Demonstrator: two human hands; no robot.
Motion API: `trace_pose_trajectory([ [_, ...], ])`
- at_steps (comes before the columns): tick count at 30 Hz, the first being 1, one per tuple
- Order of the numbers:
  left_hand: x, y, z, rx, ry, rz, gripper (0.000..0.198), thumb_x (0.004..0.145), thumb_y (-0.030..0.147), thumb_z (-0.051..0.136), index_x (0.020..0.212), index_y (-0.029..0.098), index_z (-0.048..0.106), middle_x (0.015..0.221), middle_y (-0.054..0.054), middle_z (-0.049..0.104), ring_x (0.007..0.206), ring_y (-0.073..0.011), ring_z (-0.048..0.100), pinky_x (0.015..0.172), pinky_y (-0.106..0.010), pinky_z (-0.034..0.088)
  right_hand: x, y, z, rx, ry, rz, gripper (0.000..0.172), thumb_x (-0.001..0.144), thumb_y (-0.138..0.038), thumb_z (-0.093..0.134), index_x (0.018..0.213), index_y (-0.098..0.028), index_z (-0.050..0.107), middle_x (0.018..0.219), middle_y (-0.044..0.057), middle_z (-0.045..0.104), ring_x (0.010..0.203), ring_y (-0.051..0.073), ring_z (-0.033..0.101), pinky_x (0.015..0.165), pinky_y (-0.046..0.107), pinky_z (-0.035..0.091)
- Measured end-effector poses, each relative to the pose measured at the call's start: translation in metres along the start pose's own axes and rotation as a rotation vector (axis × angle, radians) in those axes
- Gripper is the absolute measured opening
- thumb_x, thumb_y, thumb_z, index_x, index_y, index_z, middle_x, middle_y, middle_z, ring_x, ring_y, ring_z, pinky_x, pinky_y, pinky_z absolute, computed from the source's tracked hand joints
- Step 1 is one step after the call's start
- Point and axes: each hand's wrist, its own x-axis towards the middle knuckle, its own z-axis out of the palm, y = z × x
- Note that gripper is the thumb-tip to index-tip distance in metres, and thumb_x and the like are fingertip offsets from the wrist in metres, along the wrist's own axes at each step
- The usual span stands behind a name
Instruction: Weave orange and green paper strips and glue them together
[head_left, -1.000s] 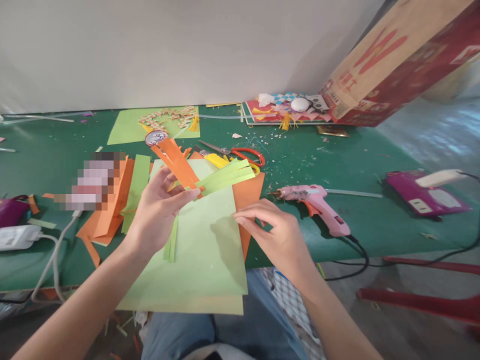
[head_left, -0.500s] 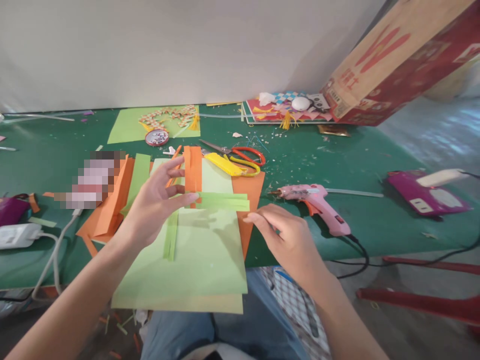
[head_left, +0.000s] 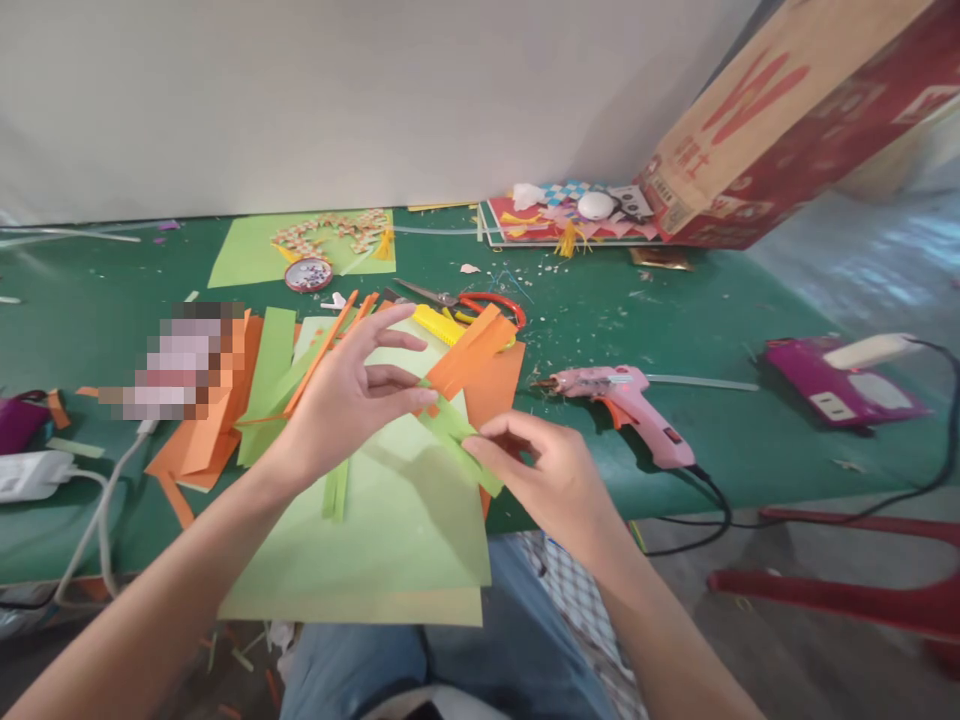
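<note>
Between my hands is a piece of woven paper strips, orange strips (head_left: 474, 350) running up to the right and green strips (head_left: 456, 432) running down to the right. My left hand (head_left: 360, 390) pinches it at the crossing with thumb and index finger; its other fingers are spread. With thumb and fingertips, my right hand (head_left: 536, 465) grips the green strips near their lower part. Beneath lie light green paper sheets (head_left: 375, 540) and an orange sheet (head_left: 506, 375). A loose green strip (head_left: 335, 492) rests on the sheets below my left hand.
Scissors (head_left: 487, 305) and a yellow cutter (head_left: 439, 325) lie behind the sheets. To the right are a pink glue gun (head_left: 622, 385) with its cord and a purple power socket (head_left: 840, 385). A small round dish (head_left: 307, 274) and a paper bag (head_left: 742, 120) stand further back.
The woven strips have turned clockwise, from upright to slanting, and shifted right. My right hand has moved left and closed on the green strips. My left hand has moved slightly right.
</note>
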Motion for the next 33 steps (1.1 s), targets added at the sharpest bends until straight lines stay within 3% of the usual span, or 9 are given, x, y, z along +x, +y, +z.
trace_pose_trajectory([
  [4, 0.000, -0.014, -0.001, 0.224, 0.077, 0.126, 0.035, 0.087, 0.026, 0.057, 0.122, 0.022, 0.056, 0.107, -0.006, 0.065, 0.084, -0.0164, 0.069, 0.081, -0.033, 0.058, 0.004, 0.005, -0.002, -0.074, 0.143, -0.045, 0.020, 0.079, -0.029, 0.057, 0.062, -0.019, 0.056, 0.053, -0.004, 0.055, 0.047, 0.009, 0.045, 0.047, 0.021, 0.036],
  [7, -0.012, -0.029, -0.001, 0.609, -0.100, 0.343, 0.023, 0.093, 0.026, 0.048, 0.108, 0.019, 0.064, 0.108, -0.009, 0.067, 0.100, -0.0212, 0.065, 0.091, -0.040, 0.054, 0.004, 0.009, -0.005, -0.141, 0.211, -0.093, 0.019, 0.079, -0.026, 0.057, 0.062, -0.019, 0.055, 0.053, -0.004, 0.054, 0.048, 0.008, 0.046, 0.050, 0.020, 0.037],
  [11, -0.036, -0.042, 0.000, 0.982, -0.280, 0.530, 0.030, 0.093, 0.028, 0.048, 0.117, 0.016, 0.062, 0.122, -0.013, 0.063, 0.120, -0.0272, 0.054, 0.101, -0.048, 0.047, 0.002, 0.015, -0.008, -0.176, 0.214, -0.112, 0.019, 0.080, -0.025, 0.057, 0.063, -0.019, 0.054, 0.054, -0.004, 0.057, 0.049, 0.009, 0.049, 0.051, 0.020, 0.038],
  [15, -0.055, -0.037, -0.004, 1.039, -0.329, 0.651, 0.030, 0.094, 0.026, 0.047, 0.117, 0.014, 0.062, 0.121, -0.013, 0.065, 0.118, -0.0267, 0.058, 0.102, -0.049, 0.048, 0.002, 0.017, -0.008, -0.194, 0.200, -0.143, 0.019, 0.080, -0.023, 0.058, 0.063, -0.020, 0.054, 0.055, -0.004, 0.058, 0.050, 0.009, 0.051, 0.050, 0.020, 0.038],
  [18, -0.062, -0.030, -0.008, 0.999, -0.369, 0.755, 0.029, 0.095, 0.024, 0.044, 0.112, 0.013, 0.065, 0.115, -0.010, 0.069, 0.110, -0.0215, 0.064, 0.102, -0.041, 0.050, 0.002, 0.017, -0.009, -0.215, 0.200, -0.155, 0.019, 0.081, -0.023, 0.057, 0.063, -0.020, 0.053, 0.055, -0.003, 0.059, 0.050, 0.010, 0.052, 0.050, 0.020, 0.039],
  [21, -0.061, -0.031, -0.009, 0.997, -0.374, 0.756, 0.029, 0.095, 0.026, 0.044, 0.112, 0.014, 0.066, 0.115, -0.010, 0.070, 0.108, -0.0200, 0.066, 0.103, -0.038, 0.049, 0.002, 0.017, -0.008, -0.218, 0.196, -0.161, 0.019, 0.081, -0.023, 0.057, 0.062, -0.020, 0.053, 0.055, -0.004, 0.059, 0.050, 0.010, 0.052, 0.049, 0.021, 0.039],
  [25, -0.054, -0.037, -0.008, 1.137, -0.242, 0.631, 0.042, 0.094, 0.037, 0.046, 0.122, 0.009, 0.059, 0.129, -0.017, 0.059, 0.118, -0.0276, 0.059, 0.104, -0.045, 0.047, 0.002, 0.016, -0.006, -0.215, 0.186, -0.173, 0.019, 0.081, -0.021, 0.058, 0.062, -0.020, 0.052, 0.055, -0.004, 0.059, 0.049, 0.010, 0.052, 0.048, 0.020, 0.038],
  [30, -0.053, -0.035, -0.003, 1.043, -0.394, 0.744, 0.036, 0.097, 0.029, 0.039, 0.117, 0.011, 0.063, 0.123, -0.011, 0.065, 0.114, -0.0215, 0.062, 0.106, -0.040, 0.046, 0.002, 0.016, -0.007, -0.231, 0.173, -0.194, 0.019, 0.081, -0.022, 0.057, 0.063, -0.020, 0.052, 0.057, -0.003, 0.061, 0.049, 0.009, 0.052, 0.048, 0.020, 0.037],
  [33, -0.052, -0.037, -0.004, 1.113, -0.234, 0.676, 0.035, 0.095, 0.030, 0.044, 0.118, 0.010, 0.063, 0.123, -0.015, 0.064, 0.111, -0.0248, 0.063, 0.103, -0.043, 0.048, 0.002, 0.016, -0.006, -0.236, 0.156, -0.188, 0.019, 0.081, -0.021, 0.056, 0.063, -0.020, 0.052, 0.056, -0.004, 0.060, 0.048, 0.009, 0.052, 0.047, 0.020, 0.036],
])
